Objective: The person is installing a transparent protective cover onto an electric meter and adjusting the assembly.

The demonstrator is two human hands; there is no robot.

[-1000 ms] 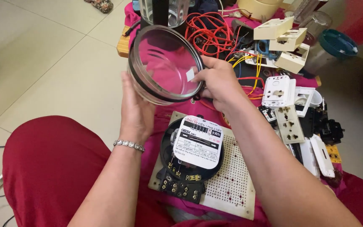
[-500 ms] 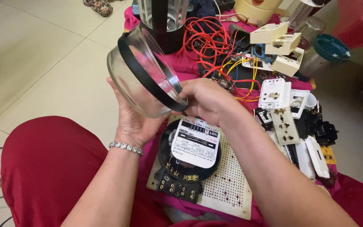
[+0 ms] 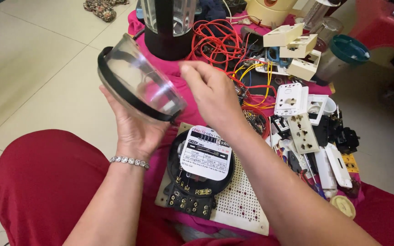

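My left hand holds a clear glass dome cover with a black rim band, tilted so its open side faces right. My right hand hovers just right of the cover's rim, fingers loosely curled, holding nothing. Below both hands lies a round black electricity meter with a white label plate and a terminal block, mounted on a white perforated board across my lap.
A blender jar on a black base stands at the back. Red and yellow wires tangle behind my right hand. White sockets and switch plates and beige boxes lie right. A teal lid sits far right.
The glass cover has turned from facing me to a side-on tilt and shifted left. My right hand has come off the cover's rim and lifted away to its right.
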